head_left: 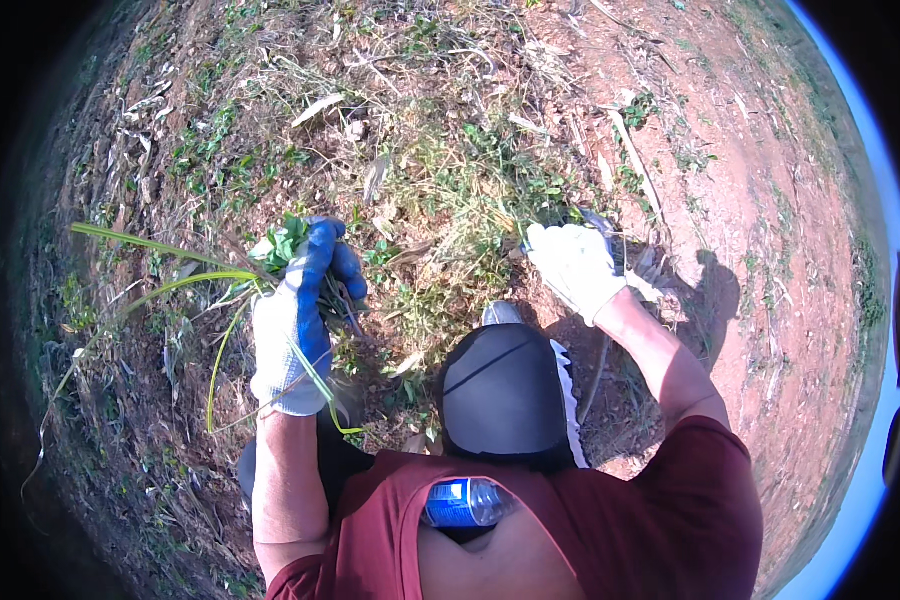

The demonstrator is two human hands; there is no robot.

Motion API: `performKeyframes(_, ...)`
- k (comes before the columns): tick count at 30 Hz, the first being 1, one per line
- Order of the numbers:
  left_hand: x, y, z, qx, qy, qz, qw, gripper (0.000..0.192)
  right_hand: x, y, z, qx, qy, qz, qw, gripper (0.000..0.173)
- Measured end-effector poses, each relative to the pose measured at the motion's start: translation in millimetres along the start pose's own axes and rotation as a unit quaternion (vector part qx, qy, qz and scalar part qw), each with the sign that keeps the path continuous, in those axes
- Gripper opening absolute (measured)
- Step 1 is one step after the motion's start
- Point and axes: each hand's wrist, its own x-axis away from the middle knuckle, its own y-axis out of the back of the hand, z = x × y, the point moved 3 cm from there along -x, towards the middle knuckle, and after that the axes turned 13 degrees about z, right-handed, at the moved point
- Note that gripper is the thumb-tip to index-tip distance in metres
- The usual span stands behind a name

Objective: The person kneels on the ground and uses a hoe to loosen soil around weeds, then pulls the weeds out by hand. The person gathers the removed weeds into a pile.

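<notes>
My left hand (304, 322), in a white work glove with a blue coated palm, is closed around a bunch of pulled weeds (277, 244). Broad green leaves stick out past the thumb side, and long grass blades (172, 289) trail left and down over the wrist. Lower to the right, my right hand (576, 262) in a matching glove reaches to the ground, its back turned up. Its fingertips are mostly hidden beside a patch of low weeds and dry grass (487, 202), so whether they grip any stems cannot be made out.
Reddish soil (780, 300) with dry stalks and husks spreads around me. A pale stalk (637, 165) lies beyond my right hand. My dark-clad knee (506, 390) and shoe tip (501, 312) are between my arms. A plastic bottle (469, 502) shows inside my shirt's neckline.
</notes>
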Motion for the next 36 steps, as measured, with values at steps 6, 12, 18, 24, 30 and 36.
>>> performKeyframes(6, -4.1, -27.2, 9.0, -0.113, -0.063, 0.105, 0.986, 0.027, 73.3, 40.2, 52.1, -0.047, 0.301, -0.305, 0.902, 0.056)
performKeyframes(12, 9.5, -45.7, 6.3, -0.175, -0.124, 0.27, 0.938, 0.044, 101.1, 92.0, 105.8, 0.034, 0.262, -0.17, 0.949, 0.021)
performKeyframes(18, 11.9, -35.7, 8.2, -0.117, 0.004, 0.244, 0.963, 0.049, 93.8, 131.7, 91.3, 0.016, 0.285, -0.349, 0.893, 0.018)
performKeyframes(24, 35.0, -26.2, -7.8, -0.257, -0.058, 0.237, 0.935, 0.026, 72.5, 138.7, 72.0, -0.28, 0.306, -0.203, 0.887, 0.032)
performKeyframes(30, 52.2, 29.4, -31.9, -0.204, -0.033, 0.013, 0.978, 0.018, 67.7, 126.6, 24.4, -0.344, 0.215, -0.295, 0.865, 0.027)
performKeyframes(36, 56.1, 91.6, -47.4, -0.086, -0.11, -0.058, 0.989, 0.026, 52.7, 72.6, -56.3, -0.556, 0.123, -0.232, 0.789, 0.024)
